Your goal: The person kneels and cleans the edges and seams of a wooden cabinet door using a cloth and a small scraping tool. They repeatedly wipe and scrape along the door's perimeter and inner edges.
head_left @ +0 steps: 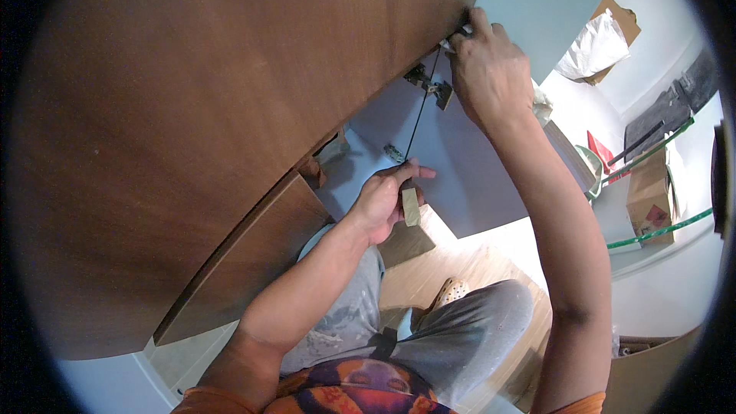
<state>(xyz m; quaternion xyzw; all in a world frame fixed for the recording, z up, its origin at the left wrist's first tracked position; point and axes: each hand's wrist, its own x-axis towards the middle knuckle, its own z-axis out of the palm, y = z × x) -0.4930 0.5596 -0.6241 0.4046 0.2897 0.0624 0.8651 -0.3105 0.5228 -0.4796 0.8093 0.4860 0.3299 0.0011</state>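
Observation:
My left hand [381, 201] is closed round a tool with a long thin dark shaft [420, 119], which looks like a screwdriver. A flat pale yellow-green piece [412, 207] sticks out below its fingers. The shaft slants up to the edge of a brown wooden panel [253, 54]. There my right hand [491, 69] is bent, its fingers pressed on a small piece that they mostly hide. A metal cabinet hinge [429, 86] sits just below the right fingers, beside the shaft. A second round metal fitting [393, 153] is set in the blue-grey board [483, 176] beneath.
A pale blue panel [544, 0] rises behind my right hand. A smaller brown board [253, 261] borders my left forearm. To the right are a white bag [598, 46], a cardboard box [652, 192] and green-edged glass shelves [659, 230]. My knees are bent over the wooden floor [491, 261].

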